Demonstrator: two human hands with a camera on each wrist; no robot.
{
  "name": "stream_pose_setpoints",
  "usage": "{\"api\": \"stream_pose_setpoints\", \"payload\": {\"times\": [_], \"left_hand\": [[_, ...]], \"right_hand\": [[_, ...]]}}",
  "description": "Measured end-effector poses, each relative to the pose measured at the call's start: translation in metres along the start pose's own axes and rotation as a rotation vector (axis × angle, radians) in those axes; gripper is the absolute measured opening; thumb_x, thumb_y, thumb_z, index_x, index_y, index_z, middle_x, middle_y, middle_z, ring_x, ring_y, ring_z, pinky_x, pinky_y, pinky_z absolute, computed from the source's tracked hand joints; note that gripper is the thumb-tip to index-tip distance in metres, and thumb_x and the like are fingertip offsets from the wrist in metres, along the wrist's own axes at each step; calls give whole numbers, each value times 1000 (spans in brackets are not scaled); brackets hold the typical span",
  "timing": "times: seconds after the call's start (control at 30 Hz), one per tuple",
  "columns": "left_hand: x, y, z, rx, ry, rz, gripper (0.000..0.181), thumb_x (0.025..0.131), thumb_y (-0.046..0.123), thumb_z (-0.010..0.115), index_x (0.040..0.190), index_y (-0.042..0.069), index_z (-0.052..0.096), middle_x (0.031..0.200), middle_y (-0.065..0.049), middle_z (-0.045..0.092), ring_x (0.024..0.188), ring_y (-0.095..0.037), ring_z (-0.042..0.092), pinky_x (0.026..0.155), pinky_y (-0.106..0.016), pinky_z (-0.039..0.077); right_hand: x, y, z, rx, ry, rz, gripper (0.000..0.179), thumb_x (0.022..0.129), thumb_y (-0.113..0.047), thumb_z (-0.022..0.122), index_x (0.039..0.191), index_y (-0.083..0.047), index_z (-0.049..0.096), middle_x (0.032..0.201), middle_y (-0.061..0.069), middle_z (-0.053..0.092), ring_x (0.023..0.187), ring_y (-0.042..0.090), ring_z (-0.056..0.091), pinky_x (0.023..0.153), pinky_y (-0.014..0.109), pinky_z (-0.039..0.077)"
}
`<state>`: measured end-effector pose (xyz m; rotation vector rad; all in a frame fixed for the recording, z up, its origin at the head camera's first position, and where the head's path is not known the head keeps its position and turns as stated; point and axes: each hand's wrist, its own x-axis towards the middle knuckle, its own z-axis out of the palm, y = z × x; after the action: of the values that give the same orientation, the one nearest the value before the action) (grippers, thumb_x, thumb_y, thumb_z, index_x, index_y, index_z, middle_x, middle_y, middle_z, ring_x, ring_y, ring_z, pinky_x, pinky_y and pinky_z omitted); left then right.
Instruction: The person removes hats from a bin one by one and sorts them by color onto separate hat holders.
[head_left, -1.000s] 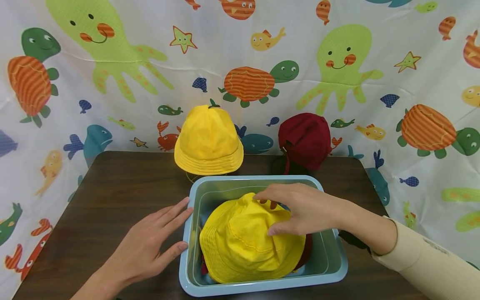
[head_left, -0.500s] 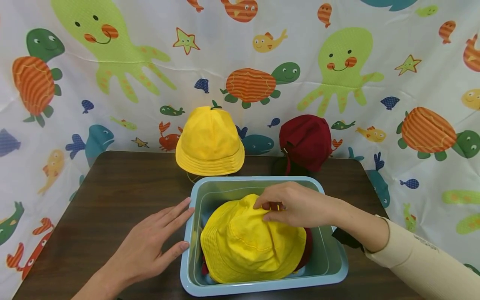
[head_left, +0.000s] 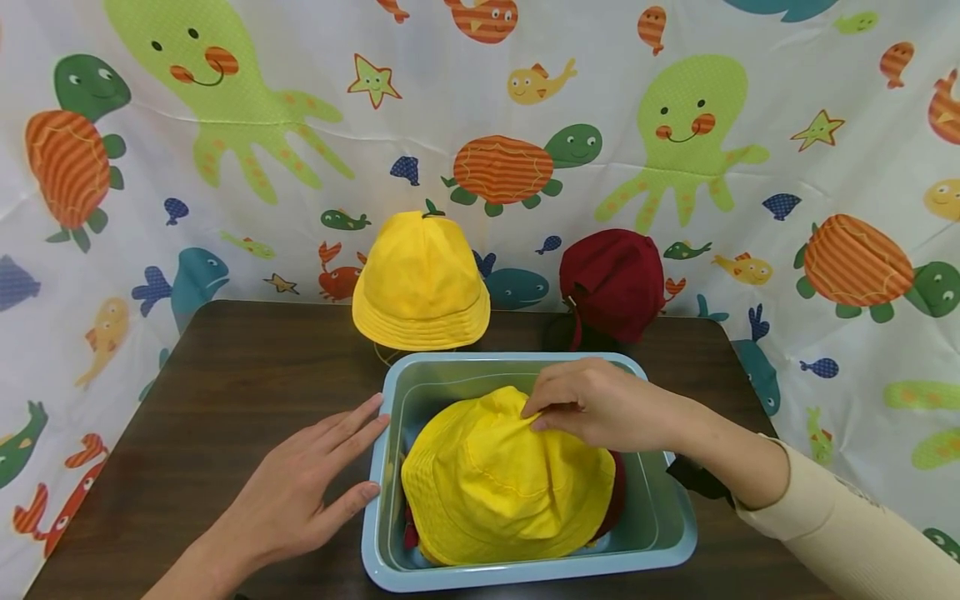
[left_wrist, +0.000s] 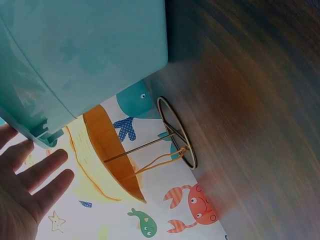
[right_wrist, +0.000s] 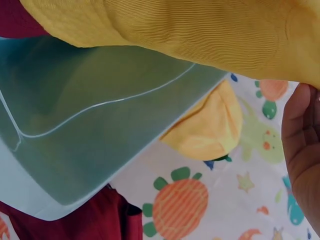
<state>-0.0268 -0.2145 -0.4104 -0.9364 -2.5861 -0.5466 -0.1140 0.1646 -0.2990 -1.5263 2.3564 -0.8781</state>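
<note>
A yellow bucket hat (head_left: 510,483) lies brim down in a light blue plastic tub (head_left: 525,575). At its crown, my right hand (head_left: 600,404) pinches the fabric between thumb and fingers, pulling up a small peak. In the right wrist view the hat's ribbed brim (right_wrist: 210,35) spans the top, with the right hand (right_wrist: 305,145) at its edge. My left hand (head_left: 300,479) touches the tub's left rim with straight fingers. The left wrist view has those fingers (left_wrist: 47,170) at the tub's outer edge. Dark red fabric (head_left: 617,496) peeks out beneath the hat.
Behind the tub, another yellow hat (head_left: 420,283) sits on a wire stand (left_wrist: 172,140). A dark red cap (head_left: 613,283) stands to its right. All of it is on a dark wooden table (head_left: 247,367), before a sea-animal curtain (head_left: 285,50).
The right hand's spread fingers have come together over the crown and now pinch it, drawing the fabric up a little. The left hand stays at the rim.
</note>
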Motion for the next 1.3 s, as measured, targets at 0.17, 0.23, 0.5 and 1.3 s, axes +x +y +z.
{"api": "stream_pose_setpoints", "payload": {"times": [0.17, 0.23, 0.5, 1.3], "left_hand": [[0, 0, 0, -2, 3, 9, 73, 93, 42, 74, 157, 17, 51, 164, -1, 44, 131, -22, 60, 96, -52, 55], [0, -1, 0, -2, 2, 14, 73, 93, 43, 74, 157, 16, 51, 164, -1, 44, 131, -23, 60, 96, -52, 55], [0, -2, 0, -1, -11, 19, 78, 90, 47, 75, 158, 17, 50, 165, -1, 43, 130, -23, 61, 95, -53, 56], [0, -2, -2, -6, -35, 3, 80, 88, 45, 76, 158, 17, 49, 165, -1, 43, 131, -25, 60, 95, -55, 57]], "right_hand": [[-1, 0, -2, -4, 0, -17, 15, 94, -1, 76, 106, -9, 80, 97, -5, 72, 85, 6, 62, 74, 20, 57], [-2, -1, -4, -8, 8, -30, 15, 94, 0, 75, 105, -9, 80, 98, -4, 72, 86, 6, 62, 74, 20, 57], [-4, -3, -10, 18, 47, -60, 17, 93, 3, 75, 105, -9, 79, 99, -4, 72, 89, 9, 65, 76, 23, 59], [-11, -23, -43, -9, 212, -118, 31, 84, 11, 80, 104, -13, 76, 99, -10, 71, 87, 7, 65, 73, 22, 58]]}}
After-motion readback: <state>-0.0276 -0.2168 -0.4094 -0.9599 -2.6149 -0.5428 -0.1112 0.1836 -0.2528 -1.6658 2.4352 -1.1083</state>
